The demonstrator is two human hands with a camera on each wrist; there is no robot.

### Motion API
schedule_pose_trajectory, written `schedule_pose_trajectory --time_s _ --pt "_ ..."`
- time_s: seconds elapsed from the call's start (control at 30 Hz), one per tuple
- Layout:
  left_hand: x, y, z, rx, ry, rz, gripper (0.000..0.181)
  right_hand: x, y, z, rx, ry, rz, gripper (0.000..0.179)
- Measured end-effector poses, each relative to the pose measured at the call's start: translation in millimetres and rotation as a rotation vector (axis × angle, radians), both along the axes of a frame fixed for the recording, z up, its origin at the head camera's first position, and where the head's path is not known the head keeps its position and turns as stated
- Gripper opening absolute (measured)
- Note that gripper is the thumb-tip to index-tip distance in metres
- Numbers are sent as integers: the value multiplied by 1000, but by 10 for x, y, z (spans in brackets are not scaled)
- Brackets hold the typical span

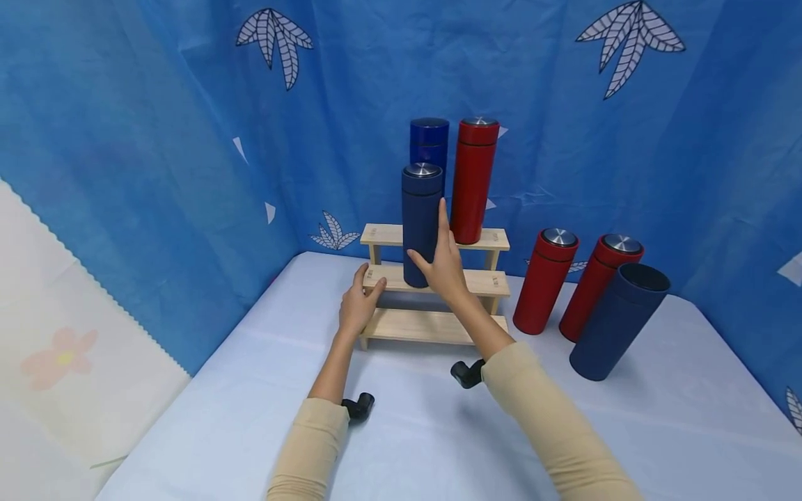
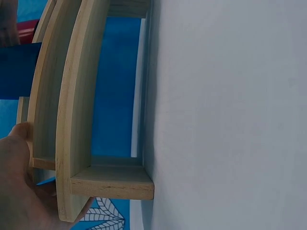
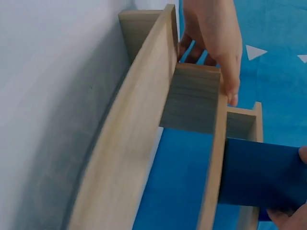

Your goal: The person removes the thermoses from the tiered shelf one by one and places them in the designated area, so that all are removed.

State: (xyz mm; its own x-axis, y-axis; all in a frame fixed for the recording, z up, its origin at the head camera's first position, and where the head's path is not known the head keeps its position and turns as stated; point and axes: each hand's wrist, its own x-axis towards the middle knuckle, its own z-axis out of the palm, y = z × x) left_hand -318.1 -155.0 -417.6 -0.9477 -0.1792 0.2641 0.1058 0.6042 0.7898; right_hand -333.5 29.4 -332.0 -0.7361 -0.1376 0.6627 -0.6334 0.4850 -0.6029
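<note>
A navy thermos bottle point(image 1: 421, 226) with a silver-topped lid stands upright at the middle step of a three-step wooden stand point(image 1: 432, 327). My right hand point(image 1: 446, 268) grips its right side, thumb across the front and index finger pointing up along it. At the left end of that same step, my left hand point(image 1: 357, 308) holds the stand, its thumb on top of the board; the right wrist view shows its fingers around the end. On the top step are a glossy blue bottle point(image 1: 429, 139), partly hidden behind the navy one, and a red bottle point(image 1: 474, 181).
Right of the stand, two red bottles point(image 1: 545, 282) point(image 1: 600, 289) and a second navy bottle point(image 1: 617, 323) stand on the white-covered table point(image 1: 401, 445). Blue patterned cloth point(image 1: 363, 83) hangs behind. Black wrist devices point(image 1: 359, 407) sit by both sleeves.
</note>
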Motion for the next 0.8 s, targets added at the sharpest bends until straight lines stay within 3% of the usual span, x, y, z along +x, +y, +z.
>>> schedule_pose_trajectory --time_s 0.27,0.53,0.8 --pt "8 10 10 2 -4 5 70 102 26 -43 -20 34 -61 100" --pt "12 15 15 9 0 0 70 377 217 -138 -52 179 -42 104" --pt "6 16 -11 15 2 2 72 636 606 -287 -78 286 -43 110"
